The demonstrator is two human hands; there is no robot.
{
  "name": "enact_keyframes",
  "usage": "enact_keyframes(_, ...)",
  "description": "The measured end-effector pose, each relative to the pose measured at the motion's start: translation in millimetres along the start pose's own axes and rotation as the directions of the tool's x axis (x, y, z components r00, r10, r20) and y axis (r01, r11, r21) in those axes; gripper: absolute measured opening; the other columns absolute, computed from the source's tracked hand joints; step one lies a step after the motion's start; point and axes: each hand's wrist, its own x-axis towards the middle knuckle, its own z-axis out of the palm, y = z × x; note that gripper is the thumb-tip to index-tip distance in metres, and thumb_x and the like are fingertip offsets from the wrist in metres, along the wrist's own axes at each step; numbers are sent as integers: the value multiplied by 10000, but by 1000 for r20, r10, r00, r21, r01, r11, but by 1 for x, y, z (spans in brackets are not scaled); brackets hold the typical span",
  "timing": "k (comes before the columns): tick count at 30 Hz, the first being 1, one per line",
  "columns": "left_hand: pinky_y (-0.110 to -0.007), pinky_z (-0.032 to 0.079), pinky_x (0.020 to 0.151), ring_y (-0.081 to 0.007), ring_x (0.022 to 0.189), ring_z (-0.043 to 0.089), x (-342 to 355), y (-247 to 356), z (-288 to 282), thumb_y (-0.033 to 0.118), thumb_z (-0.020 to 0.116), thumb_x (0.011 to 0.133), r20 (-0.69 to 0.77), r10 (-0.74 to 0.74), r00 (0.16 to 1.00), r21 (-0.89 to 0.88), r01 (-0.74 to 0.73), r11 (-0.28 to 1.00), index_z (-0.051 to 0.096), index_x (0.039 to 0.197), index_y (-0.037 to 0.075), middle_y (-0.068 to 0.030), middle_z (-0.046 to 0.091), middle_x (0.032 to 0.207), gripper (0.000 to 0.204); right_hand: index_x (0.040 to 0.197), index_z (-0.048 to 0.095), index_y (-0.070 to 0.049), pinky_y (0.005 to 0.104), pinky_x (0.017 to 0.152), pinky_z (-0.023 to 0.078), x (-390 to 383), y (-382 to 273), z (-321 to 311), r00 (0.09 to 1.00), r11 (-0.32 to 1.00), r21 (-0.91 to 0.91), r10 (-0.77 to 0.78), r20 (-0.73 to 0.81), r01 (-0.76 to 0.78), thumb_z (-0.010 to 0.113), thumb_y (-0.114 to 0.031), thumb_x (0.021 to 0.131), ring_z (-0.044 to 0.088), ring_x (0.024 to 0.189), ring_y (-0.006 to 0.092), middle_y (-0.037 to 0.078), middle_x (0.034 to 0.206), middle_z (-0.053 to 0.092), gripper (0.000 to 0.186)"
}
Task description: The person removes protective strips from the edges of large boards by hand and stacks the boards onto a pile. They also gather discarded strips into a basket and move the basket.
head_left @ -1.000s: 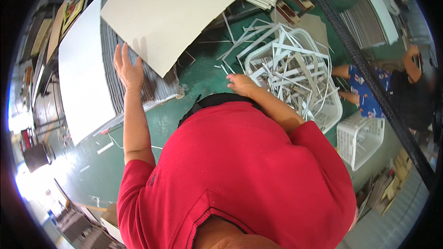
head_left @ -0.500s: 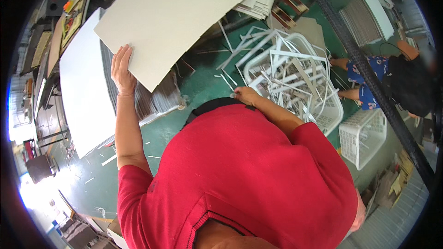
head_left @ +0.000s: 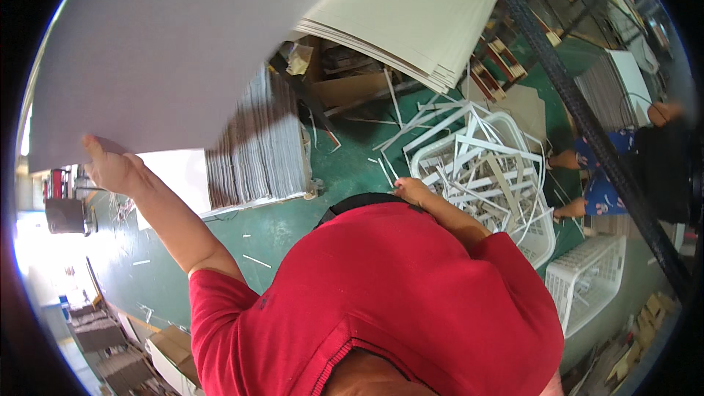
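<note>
My left hand [head_left: 111, 167] is raised at the left and grips the lower edge of a large white sheet of board [head_left: 176, 44], which fills the upper left of the view and is lifted close to the camera. My right hand [head_left: 411, 191] hangs low by my waist, fingers curled, with nothing seen in it, right beside a white plastic basket [head_left: 539, 238] full of long white offcut strips [head_left: 477, 169]. Below the lifted sheet stands a tall stack of board sheets [head_left: 257, 147]. My red shirt fills the lower middle.
A second stack of cream sheets [head_left: 418, 15] lies at the top. An empty white basket [head_left: 590, 282] stands at the right, near another person [head_left: 660, 169] crouching in dark clothes. A dark diagonal bar [head_left: 587, 125] crosses the right side. Loose strips litter the green floor [head_left: 345, 169].
My left hand has lifted the large white sheet up and toward the camera, so it now covers much more of the view. My right hand has stayed by the strip basket.
</note>
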Motion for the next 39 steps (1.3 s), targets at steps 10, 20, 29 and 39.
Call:
enact_keyframes(10,-439,473,851,-283,1026,511,-35,-28,-69,203,506,893,-241,-329,913,10,342,940,367,1169,-62,-170,457,1198,407,1102,520,32,268,563,447,56,-44,-30,976,936,352,-96,194,22,614,-217,790,582,646,152,100,779,621,409)
enact_keyframes(20,-448,490,814,-286,951,552,-77,-63,-163,193,506,890,-335,-529,780,-267,460,847,437,1110,-24,-145,537,1074,316,1095,483,-57,339,767,401,96,-223,-48,959,351,930,-208,194,-112,548,-161,810,524,879,122,3,956,549,311)
enact_keyframes(29,-414,443,892,-297,1045,516,2,-88,-256,127,422,911,-417,-627,658,-348,521,779,385,1186,-86,-175,491,1174,350,871,540,20,207,465,270,62,-323,-15,900,490,777,-378,-219,395,580,-58,803,308,535,28,-60,611,394,111)
enact_keyframes(39,-223,438,531,-127,603,561,39,-137,-382,301,476,891,-199,-736,647,125,762,636,532,886,26,-49,591,719,281,911,498,54,232,571,461,118,-420,67,902,704,636,-432,31,315,547,-69,834,563,601,111,45,685,557,153)
